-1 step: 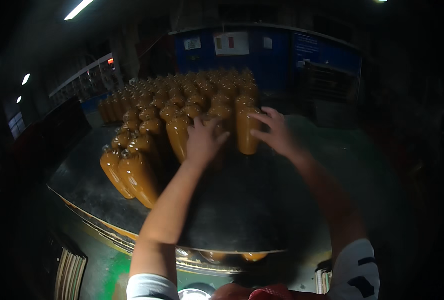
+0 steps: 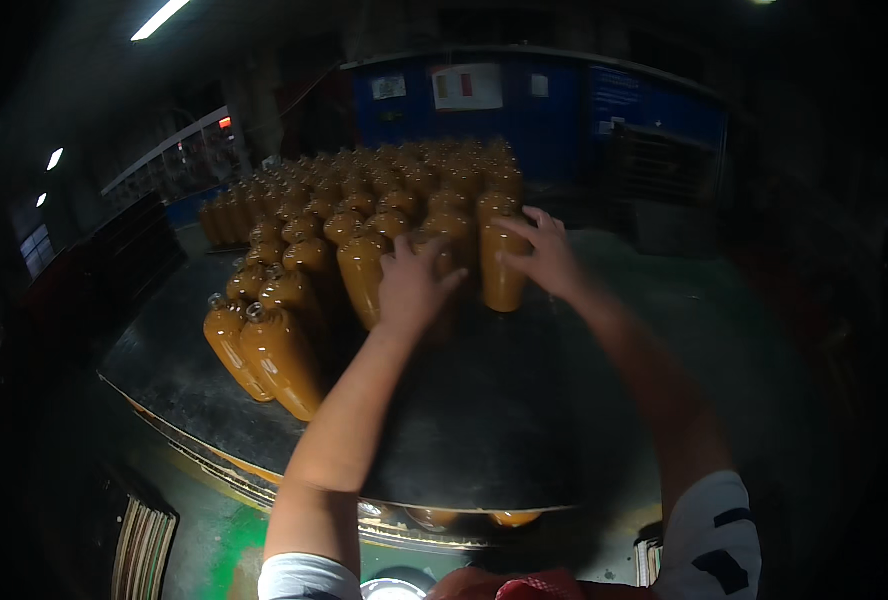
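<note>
Blue panels (image 2: 554,140) back a dim workshop in the head view as amber bottles (image 2: 279,355) crowd a dark table (image 2: 464,420), left hand (image 2: 414,285) at the front row, grip unclear, right hand (image 2: 552,262) spread open beside the end bottle (image 2: 502,280), apparently mid-positioning, next needing gentle contact

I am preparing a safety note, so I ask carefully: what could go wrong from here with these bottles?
The right hand could knock the orange-brown bottle beside it, perhaps tipping it against the bottle behind. The left hand is at the front of closely packed bottles, so one bump might topple several. The left forearm looks close to the nearest bottle and might brush it over.
</note>
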